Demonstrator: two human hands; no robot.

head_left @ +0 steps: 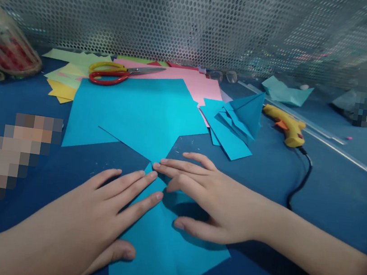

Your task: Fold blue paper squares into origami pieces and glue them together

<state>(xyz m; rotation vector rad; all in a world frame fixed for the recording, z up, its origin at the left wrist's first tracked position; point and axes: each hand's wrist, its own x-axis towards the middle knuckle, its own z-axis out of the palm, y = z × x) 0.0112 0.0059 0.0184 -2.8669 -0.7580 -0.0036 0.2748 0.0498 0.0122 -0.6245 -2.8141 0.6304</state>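
Observation:
A creased blue paper sheet lies on the dark blue table, narrowing to a small fold at its top. My left hand rests flat on its left part, fingers stretched toward the fold. From the right, my right hand reaches over the same sheet with its fingers apart, fingertips at the fold beside the left ones. Neither hand grips anything. Just beyond the fingertips lies more blue paper, partly overlapping, with a corner pointing toward the fold.
Red-and-yellow scissors lie on pink paper and blue paper. Folded blue pieces sit right of centre, near a yellow glue gun with a black cord. A clear ruler, a container and a metal mesh surround them.

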